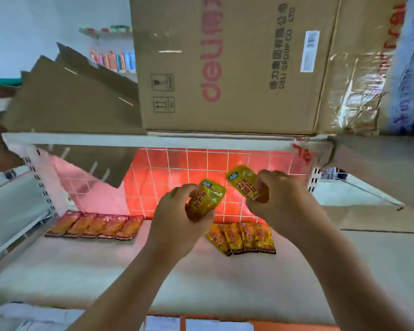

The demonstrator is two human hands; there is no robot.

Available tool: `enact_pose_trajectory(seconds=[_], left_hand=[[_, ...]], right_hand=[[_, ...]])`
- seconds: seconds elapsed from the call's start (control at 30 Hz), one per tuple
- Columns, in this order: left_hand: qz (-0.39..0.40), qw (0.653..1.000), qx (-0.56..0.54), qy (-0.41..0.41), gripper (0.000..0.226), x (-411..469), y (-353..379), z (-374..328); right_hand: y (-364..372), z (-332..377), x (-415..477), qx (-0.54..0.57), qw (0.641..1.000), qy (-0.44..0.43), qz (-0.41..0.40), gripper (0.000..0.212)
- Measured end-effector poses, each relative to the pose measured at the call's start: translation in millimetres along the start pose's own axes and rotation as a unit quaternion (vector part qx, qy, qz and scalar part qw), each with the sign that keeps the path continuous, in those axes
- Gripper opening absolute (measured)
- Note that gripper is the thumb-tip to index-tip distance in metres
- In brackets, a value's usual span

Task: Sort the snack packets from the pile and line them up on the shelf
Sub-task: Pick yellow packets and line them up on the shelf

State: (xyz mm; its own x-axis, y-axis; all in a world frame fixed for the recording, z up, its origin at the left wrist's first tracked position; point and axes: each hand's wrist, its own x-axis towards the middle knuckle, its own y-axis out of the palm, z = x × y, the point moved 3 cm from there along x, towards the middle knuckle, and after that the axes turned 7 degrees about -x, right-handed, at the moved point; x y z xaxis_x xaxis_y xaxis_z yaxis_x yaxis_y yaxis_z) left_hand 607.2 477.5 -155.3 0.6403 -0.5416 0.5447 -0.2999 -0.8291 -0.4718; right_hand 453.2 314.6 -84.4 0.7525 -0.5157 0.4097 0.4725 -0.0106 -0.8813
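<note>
My left hand [177, 216] grips a yellow snack packet [207, 199] above the white shelf [105, 266]. My right hand [282, 197] grips a second yellow snack packet [243, 183], tilted, a little higher and to the right. Both packets hang in the air over the shelf's middle. A row of several yellow packets [243, 238] lies flat on the shelf just below my hands. Further left, near the back, lies a row of several red-orange packets [96, 225]. The pile is not in view.
A red-lit wire grid panel [201, 168] backs the shelf. The upper shelf board [153, 139] carries a large cardboard box [225, 68] and flattened cardboard [65, 99]. Price labels [201, 324] run along the shelf's front edge.
</note>
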Motion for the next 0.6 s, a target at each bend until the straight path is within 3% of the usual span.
enact_pose_trajectory(seconds=[0.17,0.27,0.33,0.43,0.6], left_hand=[[0.068,0.992,0.029,-0.101,0.038,-43,8,82],[0.110,0.982,0.072,-0.139,0.048,-66,30,125],[0.124,0.976,0.085,-0.155,0.056,-77,47,146],[0.122,0.975,0.111,-0.146,0.053,-84,68,168],[0.145,0.964,0.199,-0.100,0.056,-81,89,191]], right_hand=[[106,15,-32,0.018,0.993,0.068,0.098,0.030],[164,11,-53,0.017,0.978,0.111,0.178,0.016],[195,3,-64,0.001,0.969,0.131,0.210,0.025],[231,-9,-78,-0.067,0.956,0.132,0.254,0.054],[249,-23,-77,-0.105,0.946,0.115,0.283,0.056]])
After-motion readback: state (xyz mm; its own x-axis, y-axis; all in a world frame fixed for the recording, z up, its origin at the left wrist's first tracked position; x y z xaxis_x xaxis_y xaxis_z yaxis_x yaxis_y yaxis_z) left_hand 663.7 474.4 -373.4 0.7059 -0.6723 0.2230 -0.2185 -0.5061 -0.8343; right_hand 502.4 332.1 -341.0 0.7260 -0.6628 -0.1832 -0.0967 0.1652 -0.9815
